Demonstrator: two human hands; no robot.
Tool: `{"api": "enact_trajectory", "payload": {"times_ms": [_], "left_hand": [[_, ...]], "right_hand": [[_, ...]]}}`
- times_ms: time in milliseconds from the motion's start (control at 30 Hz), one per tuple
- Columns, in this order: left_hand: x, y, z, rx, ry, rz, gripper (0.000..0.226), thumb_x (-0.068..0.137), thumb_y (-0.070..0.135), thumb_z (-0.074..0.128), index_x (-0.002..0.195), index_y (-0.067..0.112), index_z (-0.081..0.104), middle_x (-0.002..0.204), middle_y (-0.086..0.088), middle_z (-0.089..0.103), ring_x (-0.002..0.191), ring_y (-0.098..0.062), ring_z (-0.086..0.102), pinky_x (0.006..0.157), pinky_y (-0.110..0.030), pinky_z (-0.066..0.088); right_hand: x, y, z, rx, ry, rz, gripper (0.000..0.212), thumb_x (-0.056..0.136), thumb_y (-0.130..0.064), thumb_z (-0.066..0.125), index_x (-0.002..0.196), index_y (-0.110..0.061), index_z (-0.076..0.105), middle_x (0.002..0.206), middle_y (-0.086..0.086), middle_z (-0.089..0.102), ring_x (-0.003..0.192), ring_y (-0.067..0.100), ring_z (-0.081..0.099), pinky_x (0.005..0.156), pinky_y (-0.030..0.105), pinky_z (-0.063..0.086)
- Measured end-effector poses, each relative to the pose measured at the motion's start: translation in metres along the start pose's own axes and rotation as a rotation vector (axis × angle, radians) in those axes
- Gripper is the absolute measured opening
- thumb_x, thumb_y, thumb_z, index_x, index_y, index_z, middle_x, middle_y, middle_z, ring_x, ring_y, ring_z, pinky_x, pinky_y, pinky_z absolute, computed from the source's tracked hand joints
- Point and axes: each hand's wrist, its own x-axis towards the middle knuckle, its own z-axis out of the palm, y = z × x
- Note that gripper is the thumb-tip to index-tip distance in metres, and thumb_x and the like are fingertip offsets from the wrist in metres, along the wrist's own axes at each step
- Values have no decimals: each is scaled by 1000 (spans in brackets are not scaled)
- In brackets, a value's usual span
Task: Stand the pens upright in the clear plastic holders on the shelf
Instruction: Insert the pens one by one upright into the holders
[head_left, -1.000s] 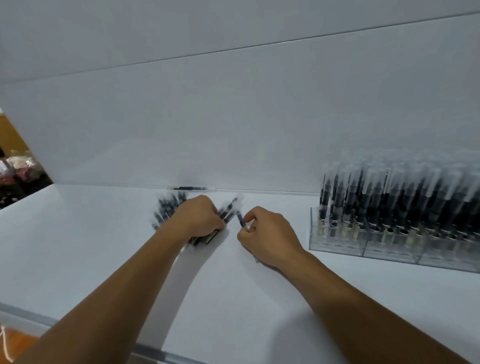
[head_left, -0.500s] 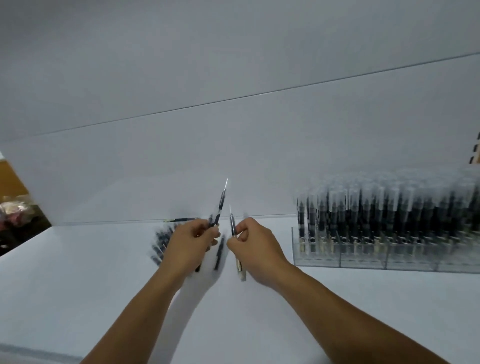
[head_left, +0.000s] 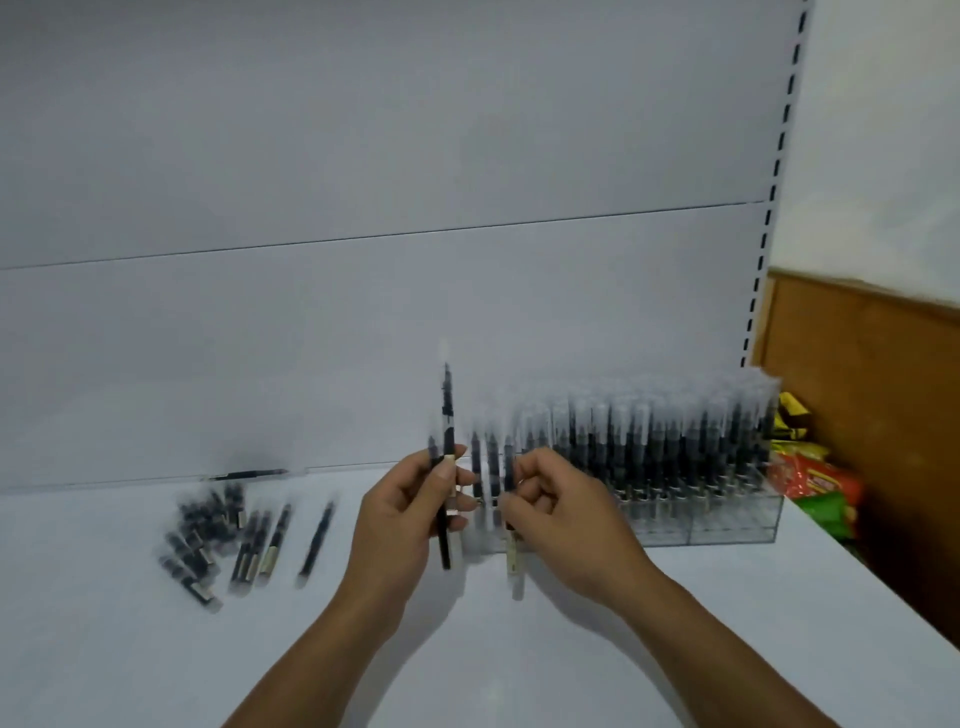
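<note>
My left hand (head_left: 402, 519) grips black pens (head_left: 447, 431) upright, their clear caps pointing up. My right hand (head_left: 558, 525) pinches another pen (head_left: 513, 558) upright, its lower end hanging below the fingers. Both hands hover just left of the clear plastic holders (head_left: 727, 527), which stand on the white shelf (head_left: 675, 623) packed with several upright black pens (head_left: 649, 441). A loose pile of pens (head_left: 208, 535) lies flat on the shelf to the left, with a few more pens (head_left: 317, 540) beside it. Motion blur hides fine detail.
One pen (head_left: 249, 474) lies along the back edge against the white back panel (head_left: 363, 338). A slotted shelf upright (head_left: 774, 182) runs at the right. Colourful packets (head_left: 810, 483) sit past the shelf's right end, before a brown wall (head_left: 872, 389).
Both hands lifted pens off the pile and moved right toward the holders. The view swung right, so the pile now lies further left.
</note>
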Motion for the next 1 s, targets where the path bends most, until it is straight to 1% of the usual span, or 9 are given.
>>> {"api": "enact_trajectory", "payload": {"times_ms": [167,300,400,567,667,767,833,933,1000], "left_hand": [[-6,-11,63,-41,-133,46,16,96,19,54,96,13,69,82,1,72,66,-9,63,67,-19,53],[-12,-18,106,-88,-227,53,22,95,20,52,103,3,65,72,4,68,60,-6,59,60,-16,49],[-19,-23,133,-158,-251,6,22,92,23,53,100,4,62,69,1,64,54,-9,52,52,-18,43],[-26,-31,149,-290,-301,-95,24,91,20,54,101,0,58,67,-2,56,50,-7,37,46,-16,31],[-26,-32,148,-235,-341,-75,20,91,20,53,96,1,59,65,0,52,49,-4,37,45,-13,30],[-28,-33,148,-210,-369,-56,10,93,11,53,91,3,60,60,5,50,48,0,41,45,-10,33],[-29,-32,147,-223,-373,-70,9,94,5,52,93,2,60,59,6,50,47,1,41,45,-9,34],[-29,-29,145,-236,-376,-80,9,94,5,52,93,-1,59,58,6,47,47,1,39,44,-8,33],[-28,-29,144,-239,-374,-77,10,94,6,52,93,0,59,58,6,45,47,0,37,44,-9,32]], "right_hand": [[-23,28,-52,-37,88,-1,13,88,-25,66,82,-30,56,64,-10,53,58,4,46,58,25,42],[-33,42,-84,-30,179,7,10,90,-22,66,85,-27,58,66,-3,54,59,7,48,58,27,44],[-40,52,-101,-39,276,26,8,89,-22,66,85,-25,60,68,2,57,62,10,52,59,31,48],[-45,60,-120,-51,395,-11,13,89,-24,67,77,-27,62,67,-11,59,65,6,56,56,21,47],[-41,58,-139,-18,509,-26,6,91,-24,66,85,-26,66,73,-2,63,74,19,61,62,32,53],[-33,56,-157,11,637,-56,7,92,-22,65,90,-28,65,76,7,64,71,23,60,63,40,53],[-26,57,-166,-13,686,-65,8,92,-23,65,91,-30,62,73,2,63,69,21,59,59,35,51],[-15,62,-176,-145,700,-33,5,91,-27,66,94,-24,63,73,-7,62,65,5,56,56,20,44],[-10,65,-178,-202,669,3,9,91,-28,67,95,-21,63,76,-8,64,69,6,59,58,23,47]]}}
